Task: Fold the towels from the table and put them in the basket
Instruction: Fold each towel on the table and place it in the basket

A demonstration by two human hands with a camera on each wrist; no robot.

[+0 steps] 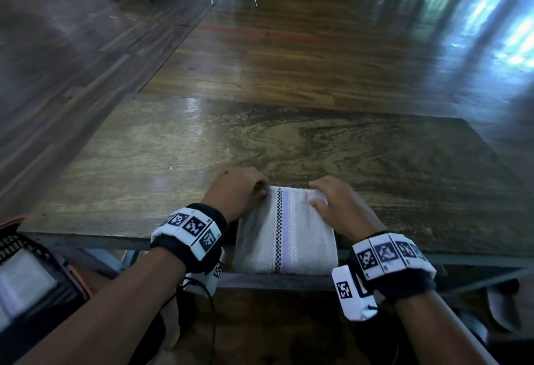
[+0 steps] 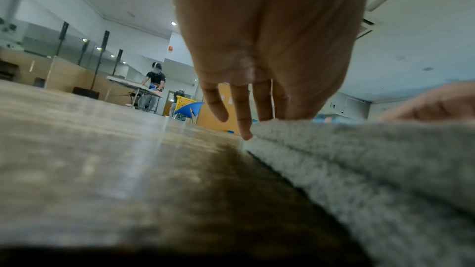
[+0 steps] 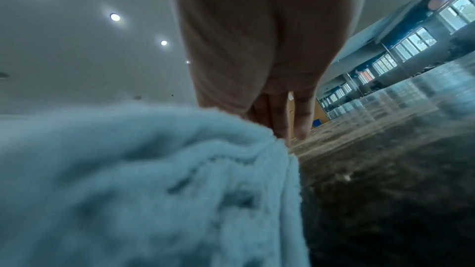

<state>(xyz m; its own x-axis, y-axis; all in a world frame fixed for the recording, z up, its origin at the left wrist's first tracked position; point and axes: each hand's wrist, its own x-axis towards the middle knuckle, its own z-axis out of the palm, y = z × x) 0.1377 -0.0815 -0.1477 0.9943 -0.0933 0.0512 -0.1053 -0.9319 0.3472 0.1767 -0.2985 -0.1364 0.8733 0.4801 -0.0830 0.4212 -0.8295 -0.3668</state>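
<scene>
While one worktop [image 1: 173,139] carries the work, a single towel [image 1: 286,234] lies folded at its near edge, slightly overhanging; folding looks nearly complete, and placing it remains. One basket [image 1: 31,275], apparently already holding cloth, stands at the person's left. Two hands work the far corners: the left hand [image 1: 237,191] pinches its corner with curled fingers [image 2: 244,113], the right hand [image 1: 336,205] presses flat, fingers [image 3: 300,117] extended.

Folded towel [image 1: 286,231] sits on the table [image 1: 202,148] at the near edge, hanging slightly over it. I've got left hand [image 1: 237,191] at its far-left corner, right hand [image 1: 338,205] on its far-right, basket [image 1: 31,286] bottom-left beside the table
</scene>
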